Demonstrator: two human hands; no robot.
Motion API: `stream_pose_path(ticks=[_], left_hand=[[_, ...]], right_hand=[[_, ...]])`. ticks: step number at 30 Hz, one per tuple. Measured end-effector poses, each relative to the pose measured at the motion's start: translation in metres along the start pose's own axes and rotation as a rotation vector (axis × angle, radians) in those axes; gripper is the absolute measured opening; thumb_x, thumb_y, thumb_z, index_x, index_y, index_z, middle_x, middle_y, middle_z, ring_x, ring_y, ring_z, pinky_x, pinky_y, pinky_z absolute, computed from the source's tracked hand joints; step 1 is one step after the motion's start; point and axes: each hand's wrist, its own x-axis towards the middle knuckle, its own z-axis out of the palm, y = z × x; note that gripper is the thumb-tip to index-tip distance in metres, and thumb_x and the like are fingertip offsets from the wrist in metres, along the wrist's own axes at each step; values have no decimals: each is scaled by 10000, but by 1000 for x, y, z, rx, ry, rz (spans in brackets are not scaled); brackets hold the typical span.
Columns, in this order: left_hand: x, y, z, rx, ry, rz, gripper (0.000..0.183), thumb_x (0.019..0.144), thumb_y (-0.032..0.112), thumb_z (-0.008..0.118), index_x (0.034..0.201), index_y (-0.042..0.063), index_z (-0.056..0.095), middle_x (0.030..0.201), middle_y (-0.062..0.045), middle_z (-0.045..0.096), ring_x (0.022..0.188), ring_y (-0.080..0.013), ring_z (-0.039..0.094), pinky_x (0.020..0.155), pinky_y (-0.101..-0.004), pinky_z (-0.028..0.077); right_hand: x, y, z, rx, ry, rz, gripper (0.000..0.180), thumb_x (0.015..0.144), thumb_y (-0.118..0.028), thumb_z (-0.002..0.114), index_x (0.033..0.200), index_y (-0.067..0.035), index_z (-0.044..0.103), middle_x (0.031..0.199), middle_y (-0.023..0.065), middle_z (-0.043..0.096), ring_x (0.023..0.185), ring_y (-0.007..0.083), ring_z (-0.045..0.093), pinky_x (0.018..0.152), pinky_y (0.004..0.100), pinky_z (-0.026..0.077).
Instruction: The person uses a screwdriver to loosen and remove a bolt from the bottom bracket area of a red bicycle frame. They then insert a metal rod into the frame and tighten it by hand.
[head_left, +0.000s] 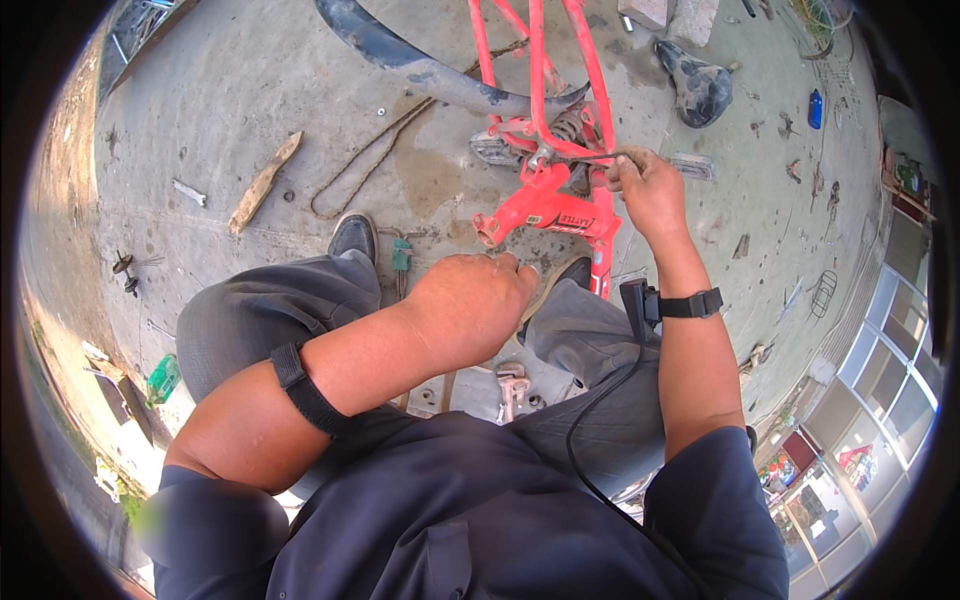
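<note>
A red bicycle frame (551, 206) with a coil spring shock (568, 126) and pedals lies on the concrete between my feet. My right hand (651, 191) is at the frame's right side, its fingers pinching a thin dark metal rod (592, 157) that runs left to a metal fitting (541, 156) on the frame. Whether the rod is an Allen key cannot be told. My left hand (480, 307) is below the frame's head tube (487, 229), back up and fingers curled under; what is inside it is hidden. A black mudguard (420, 67) lies across the rear of the frame.
Around lie a bicycle chain (375, 154), a wood piece (266, 182), a black saddle (694, 84), a blue bottle (815, 109) and a green plastic bottle (163, 381). A pipe wrench (513, 390) is between my legs. A wheel hub (125, 270) is left; concrete blocks (691, 19) are top right.
</note>
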Motion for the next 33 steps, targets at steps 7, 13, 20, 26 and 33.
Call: stream_pose_path(ticks=[7, 13, 20, 26, 33], left_hand=[[0, 0, 0, 8, 7, 3, 404, 878, 255, 775, 1146, -3, 620, 1074, -184, 681, 978, -373, 722, 819, -482, 595], [0, 0, 0, 13, -5, 5, 406, 878, 259, 778, 1143, -4, 619, 1080, -187, 678, 982, -370, 721, 822, -482, 593], [0, 0, 1, 9, -2, 3, 399, 881, 259, 776, 1139, -2, 620, 1075, -184, 679, 978, -368, 722, 822, -479, 595], [1, 0, 1, 9, 0, 5, 398, 881, 262, 778, 1134, -2, 620, 1068, -183, 683, 967, -370, 726, 817, -480, 597], [2, 0, 0, -4, 3, 1, 397, 882, 263, 781, 1127, -4, 619, 1069, -186, 684, 970, -375, 728, 810, -483, 598]], right_hand=[[-1, -2, 1, 0, -4, -19, 283, 1053, -154, 586, 1234, 29, 706, 915, 96, 772, 775, 153, 750, 669, 298, 571], [-8, -11, 1, 178, -37, 126, 282, 1053, -178, 598, 1194, 41, 707, 847, 112, 747, 683, 160, 724, 588, 290, 545], [-13, -18, 2, 269, -217, 326, 289, 1041, -221, 625, 1108, 45, 718, 720, 68, 675, 586, 138, 655, 518, 287, 487], [-14, -19, 8, 77, -175, 211, 299, 1031, -229, 643, 1128, 40, 731, 689, 67, 668, 572, 136, 634, 527, 295, 494], [-20, -23, 18, -243, -52, -60, 274, 978, -241, 644, 1058, -8, 761, 882, 228, 747, 848, 360, 745, 803, 439, 572]])
